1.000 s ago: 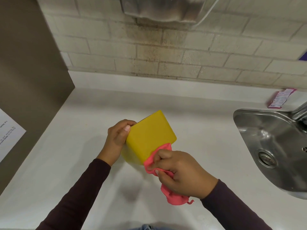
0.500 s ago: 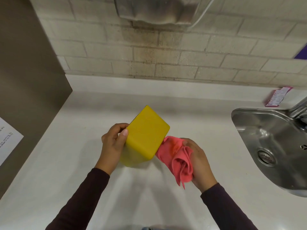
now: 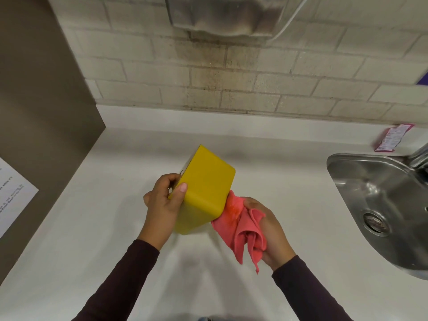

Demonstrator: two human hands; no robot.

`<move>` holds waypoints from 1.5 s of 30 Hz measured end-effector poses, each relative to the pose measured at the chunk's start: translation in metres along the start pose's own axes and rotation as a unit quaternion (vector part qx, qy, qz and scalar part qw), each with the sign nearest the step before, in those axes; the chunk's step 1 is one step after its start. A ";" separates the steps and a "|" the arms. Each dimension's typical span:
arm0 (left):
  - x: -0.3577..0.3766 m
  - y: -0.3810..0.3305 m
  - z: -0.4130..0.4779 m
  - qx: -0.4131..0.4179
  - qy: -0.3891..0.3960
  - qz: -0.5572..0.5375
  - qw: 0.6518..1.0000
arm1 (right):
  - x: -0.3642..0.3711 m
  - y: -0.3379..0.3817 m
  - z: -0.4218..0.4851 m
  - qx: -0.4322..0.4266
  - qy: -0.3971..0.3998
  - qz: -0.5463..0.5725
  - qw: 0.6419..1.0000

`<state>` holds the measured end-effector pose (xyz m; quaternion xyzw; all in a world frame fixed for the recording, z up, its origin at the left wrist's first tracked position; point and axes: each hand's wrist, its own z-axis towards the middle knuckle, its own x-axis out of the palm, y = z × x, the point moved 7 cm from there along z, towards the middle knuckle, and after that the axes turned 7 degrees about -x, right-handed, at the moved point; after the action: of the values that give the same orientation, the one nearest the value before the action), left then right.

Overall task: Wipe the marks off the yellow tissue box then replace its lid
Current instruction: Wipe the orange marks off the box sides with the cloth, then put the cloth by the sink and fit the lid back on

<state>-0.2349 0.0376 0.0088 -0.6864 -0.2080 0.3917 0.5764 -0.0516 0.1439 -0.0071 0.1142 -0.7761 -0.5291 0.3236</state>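
The pink cloth [image 3: 243, 228] is bunched in the right hand [image 3: 268, 230], whose grip is closed around it. One second earlier the cloth was pressed on the near face of the tissue box [image 3: 203, 191]; it has since been drawn off to the right lower edge, where only its upper fold touches the box. The box has also been turned so that a broad yellow face is uppermost. This suggests that one face is finished and a new face is being presented for wiping; marks cannot be made out on the visible faces.

The box is clamped by the left hand [image 3: 164, 202], thumb on the top face and fingers wrapped around the left side. It is held tilted, its low corner close to the tabletop [image 3: 92, 228]; contact cannot be confirmed. The lid is not in view.

Open tabletop lies on all sides of the hands. The sink [image 3: 361, 177] is well apart to the right, with a wrapper [image 3: 393, 137] on the ledge behind it. The wall panel [image 3: 46, 112] bounds the left, the brick wall [image 3: 254, 89] the far edge.
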 end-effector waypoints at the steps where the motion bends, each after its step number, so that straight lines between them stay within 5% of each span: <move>1: 0.000 0.000 0.000 -0.001 -0.003 0.001 1.000 | -0.001 0.001 -0.001 -0.020 0.011 -0.042 0.999; 9: 0.004 -0.007 0.002 0.007 -0.004 0.033 0.999 | 0.013 0.013 -0.014 -0.032 0.164 -0.135 0.977; 17: 0.014 -0.015 -0.001 0.092 -0.042 0.196 0.975 | -0.031 0.008 -0.009 -0.034 -0.038 -0.046 0.998; 25: 0.043 0.003 -0.003 0.115 -0.044 0.317 0.941 | -0.049 -0.021 -0.018 0.027 -0.087 0.121 0.988; 37: 0.075 0.018 -0.005 0.086 -0.017 0.391 0.916 | -0.081 -0.035 -0.035 0.016 -0.127 -0.002 0.992; 45: 0.083 -0.004 -0.025 0.182 0.066 0.262 0.945 | -0.101 -0.026 -0.040 -0.024 -0.181 -0.106 0.978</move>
<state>-0.1643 0.0837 -0.0115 -0.6242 0.0926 0.5141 0.5810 0.0463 0.1560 -0.0597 0.0906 -0.7923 -0.5908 0.1227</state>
